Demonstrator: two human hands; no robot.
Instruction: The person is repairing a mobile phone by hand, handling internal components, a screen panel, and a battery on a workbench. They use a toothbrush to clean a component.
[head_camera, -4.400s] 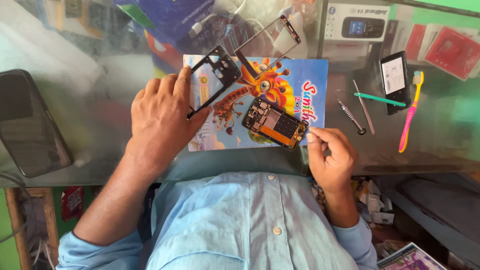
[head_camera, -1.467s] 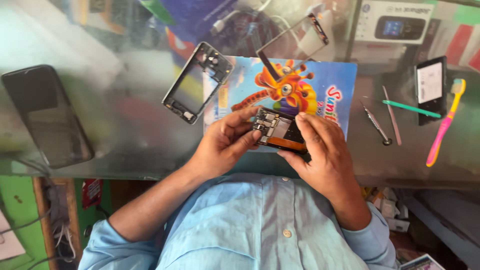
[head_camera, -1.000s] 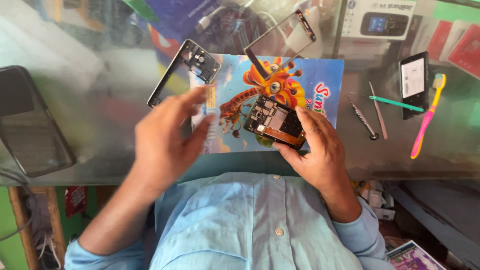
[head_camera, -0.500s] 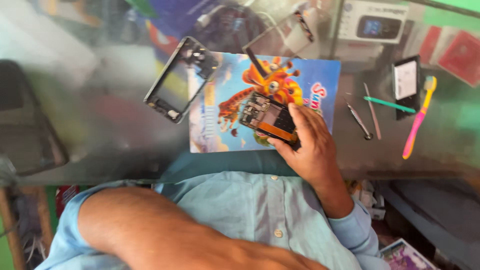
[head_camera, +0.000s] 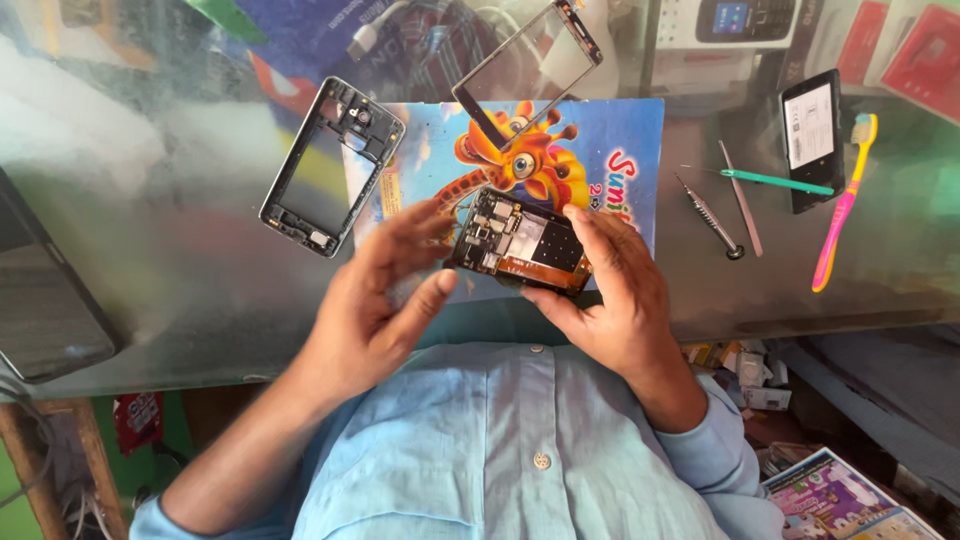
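Two hands work at the middle of the frame over one glass counter. The right hand has its fingers curled around one opened phone body, circuit side up, gripping it by its right and lower edges just above the lower centre of the frame. The left hand is spread open, fingers loosely fanned, fingertips reaching the phone body's left edge; whether they truly press on it I cannot tell. It holds nothing of its own.

Under the phone body lies one colourful booklet with a cartoon creature on it. One empty black phone frame lies tilted at upper left of centre, overlapping the booklet's left edge. One thin screen bezel lies tilted at top centre.

At right: one small screwdriver, one pair of tweezers, one green-handled tool, one pink and yellow toothbrush, one black battery. One dark phone lies at far left
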